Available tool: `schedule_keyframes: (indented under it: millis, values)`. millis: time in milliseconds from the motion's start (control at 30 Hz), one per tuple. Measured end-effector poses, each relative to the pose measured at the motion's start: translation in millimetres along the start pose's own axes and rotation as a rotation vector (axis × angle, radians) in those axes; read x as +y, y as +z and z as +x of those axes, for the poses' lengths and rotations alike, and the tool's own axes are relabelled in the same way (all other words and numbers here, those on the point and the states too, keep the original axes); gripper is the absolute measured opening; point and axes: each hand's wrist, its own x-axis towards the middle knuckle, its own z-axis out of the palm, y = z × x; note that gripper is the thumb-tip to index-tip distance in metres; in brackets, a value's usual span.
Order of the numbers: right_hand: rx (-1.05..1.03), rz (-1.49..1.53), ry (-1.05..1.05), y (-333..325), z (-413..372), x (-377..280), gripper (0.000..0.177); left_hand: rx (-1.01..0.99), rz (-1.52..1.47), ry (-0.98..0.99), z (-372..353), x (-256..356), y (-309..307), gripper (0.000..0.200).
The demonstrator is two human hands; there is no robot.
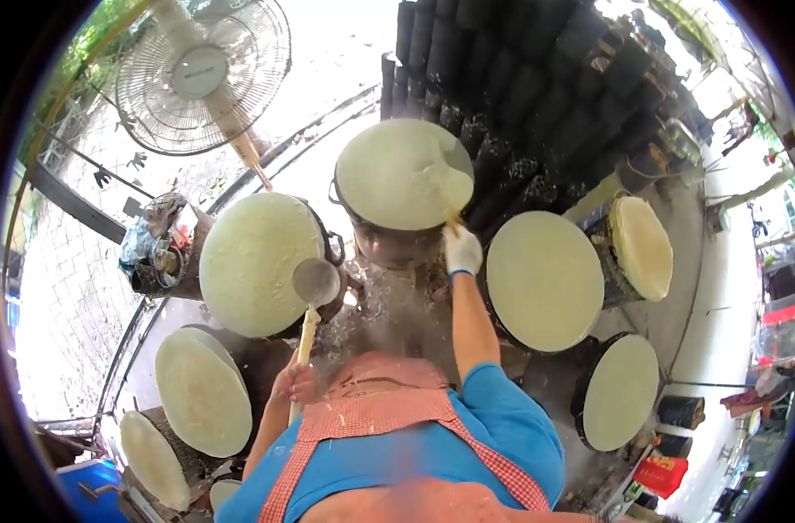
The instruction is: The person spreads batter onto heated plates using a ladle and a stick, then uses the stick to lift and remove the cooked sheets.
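Observation:
My left hand (295,381) is bare and closed round the pale handle of a ladle (316,281). The ladle's round bowl is over the edge of a pale-green round top (256,261) on the left pot. A white glove covers my right hand (462,251), which grips the thin wooden handle of a tool (452,213). That tool reaches onto the centre pot's pale top (397,170), where a rounded patch shows near its end. I cannot make out the tool's head clearly. Just right of my gloved hand is another round pale surface (546,281).
More round pale surfaces stand at the lower left (203,392) and lower right (621,392). Black cylinders (511,78) are stacked behind the centre pot. A fan (200,72) stands at upper left, near a container of rubbish (166,253).

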Motion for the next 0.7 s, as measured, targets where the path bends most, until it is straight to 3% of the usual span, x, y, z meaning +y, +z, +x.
schedule_keyframes:
  millis: [67, 133, 200, 267, 333, 367, 433, 500, 567, 600, 700]
  values:
    - [-0.243, -0.064, -0.148, 16, -31, 16, 0.032, 0.019, -0.032, -0.023, 6, 3, 4, 0.036]
    - [-0.277, -0.058, -0.181, 2, -90, 41, 0.032, 0.042, -0.046, -0.031, 11, 9, 6, 0.036]
    - [-0.204, 0.105, 0.104, -1, -99, 80, 0.033, 0.051, -0.045, -0.027, 18, 15, 8, 0.036]
    - [-0.169, 0.169, 0.247, -8, -28, 53, 0.033, 0.088, -0.065, -0.02, 18, 13, 9, 0.036]
    - [-0.076, 0.225, 0.195, 23, 68, 33, 0.039, 0.107, -0.072, -0.032, 25, 17, 12, 0.036]
    - [-0.069, 0.117, 0.203, 56, 120, 39, 0.04, 0.106, -0.074, -0.041, 30, 17, 12, 0.036]
    - [-0.05, 0.137, 0.238, 44, 172, 4, 0.034, 0.121, -0.029, -0.066, 27, 19, 11, 0.036]
    - [-0.111, 0.336, 0.319, 45, 160, 16, 0.034, 0.123, -0.004, -0.046, 15, 17, 7, 0.033]
    - [-0.108, 0.444, 0.307, 53, 121, 24, 0.034, 0.45, 0.329, 0.188, 25, 5, 40, 0.03]
    - [-0.083, 0.486, 0.257, 65, 92, 16, 0.033, 0.459, 0.28, 0.221, 22, 4, 37, 0.028]
    - [-0.301, 0.198, 0.115, 28, 53, -32, 0.033, 0.406, 0.123, 0.272, 8, -2, 15, 0.026]
